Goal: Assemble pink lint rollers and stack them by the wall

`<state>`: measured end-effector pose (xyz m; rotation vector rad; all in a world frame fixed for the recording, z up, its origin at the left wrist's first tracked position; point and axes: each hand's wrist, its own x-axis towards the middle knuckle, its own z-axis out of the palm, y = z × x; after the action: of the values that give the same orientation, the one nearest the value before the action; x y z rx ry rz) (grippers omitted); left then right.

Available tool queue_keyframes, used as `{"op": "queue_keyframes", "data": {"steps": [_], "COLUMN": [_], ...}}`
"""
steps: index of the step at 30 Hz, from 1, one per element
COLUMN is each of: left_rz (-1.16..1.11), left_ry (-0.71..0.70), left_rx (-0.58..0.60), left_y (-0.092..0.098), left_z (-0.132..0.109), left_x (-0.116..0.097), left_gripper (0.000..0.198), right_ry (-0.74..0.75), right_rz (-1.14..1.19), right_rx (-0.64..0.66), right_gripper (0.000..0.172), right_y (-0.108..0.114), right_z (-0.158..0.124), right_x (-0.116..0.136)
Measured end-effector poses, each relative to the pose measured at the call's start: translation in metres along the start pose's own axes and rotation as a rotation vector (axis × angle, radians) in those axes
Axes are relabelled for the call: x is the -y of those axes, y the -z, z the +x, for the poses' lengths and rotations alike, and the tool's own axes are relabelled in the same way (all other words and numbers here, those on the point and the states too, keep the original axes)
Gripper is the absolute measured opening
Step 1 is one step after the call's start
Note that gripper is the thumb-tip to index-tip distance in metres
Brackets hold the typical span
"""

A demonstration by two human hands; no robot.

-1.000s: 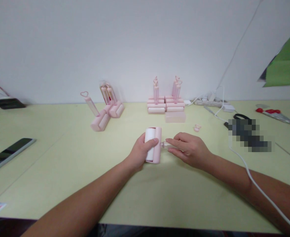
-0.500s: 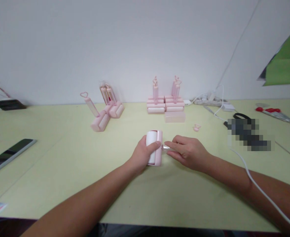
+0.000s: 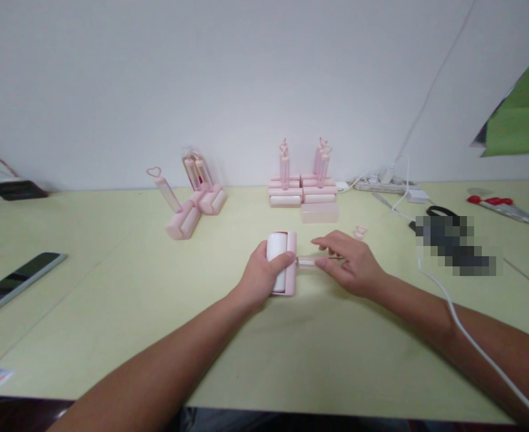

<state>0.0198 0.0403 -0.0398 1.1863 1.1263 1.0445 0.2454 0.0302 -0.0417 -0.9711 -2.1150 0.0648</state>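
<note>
My left hand (image 3: pixel 262 271) is closed around the head of a pink lint roller (image 3: pixel 290 282), its thumb laid across the pink casing beside the white roll (image 3: pixel 276 246). A short clear tube handle (image 3: pixel 306 261) juts from the casing's right side. My right hand (image 3: pixel 348 263) has its thumb against the outer end of this handle, the index finger raised off it. A thin dark line shows between its fingers; the far fingertips are partly hidden. Just beyond the right hand lies a small pink heart-shaped piece (image 3: pixel 360 231).
Pink lint rollers with upright handles stand at the back left (image 3: pixel 184 221) and back centre (image 3: pixel 285 200). A pale pink box-shaped cover (image 3: pixel 319 213) lies before the centre group. A phone (image 3: pixel 19 285) is left; a white cable (image 3: pixel 453 318) crosses my right forearm; red-handled scissors (image 3: pixel 489 200) lie right.
The lint roller has shifted slightly away from me. My right hand has slid outward along the handle, with its index finger lifted, and more of the clear tube shows.
</note>
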Motion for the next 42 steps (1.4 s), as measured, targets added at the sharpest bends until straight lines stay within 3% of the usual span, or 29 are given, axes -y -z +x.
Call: {"op": "queue_keyframes", "data": {"steps": [2,4,7,10,13,17,20,24,32,42], "left_rz": [-0.012,-0.067,-0.145,-0.175,-0.195,-0.201,-0.183,-0.145,-0.114,-0.177], "left_ry": [-0.003,0.009,0.014,0.008,-0.006,-0.034,-0.035,-0.030,-0.055,0.030], "left_rx": [-0.002,0.013,0.023,-0.012,-0.030,-0.037,-0.035,-0.011,-0.038,0.099], "left_y": [0.004,0.009,0.017,0.021,0.022,0.022,0.022,0.021,0.018,0.009], "left_z": [0.004,0.008,0.013,0.016,0.017,0.018,0.019,0.018,0.012,-0.006], "left_x": [0.000,-0.001,-0.003,-0.005,-0.006,-0.003,0.001,0.003,0.001,-0.016], "left_gripper": [0.051,0.049,0.047,0.045,0.043,0.041,0.042,0.046,0.044,0.045], "right_ry": [-0.113,-0.265,-0.517,-0.569,-0.532,-0.615,-0.626,-0.609,-0.489,-0.464], "right_rz": [-0.121,-0.337,-0.475,-0.388,-0.175,0.649,0.918,0.955,0.759,0.780], "right_rx": [-0.134,-0.174,-0.015,0.123,0.065,-0.254,-0.261,-0.236,-0.172,-0.192], "right_gripper": [0.029,0.034,0.050,0.029,0.023,0.029,0.027,0.026,0.027,0.025], "right_y": [0.007,0.012,0.014,0.011,0.006,-0.003,-0.010,-0.014,-0.010,-0.009], "right_z": [0.003,0.003,-0.002,-0.007,-0.003,0.003,0.004,0.001,-0.001,-0.008], "right_x": [-0.024,-0.052,-0.085,-0.094,-0.079,-0.042,-0.019,-0.009,0.001,0.008]}}
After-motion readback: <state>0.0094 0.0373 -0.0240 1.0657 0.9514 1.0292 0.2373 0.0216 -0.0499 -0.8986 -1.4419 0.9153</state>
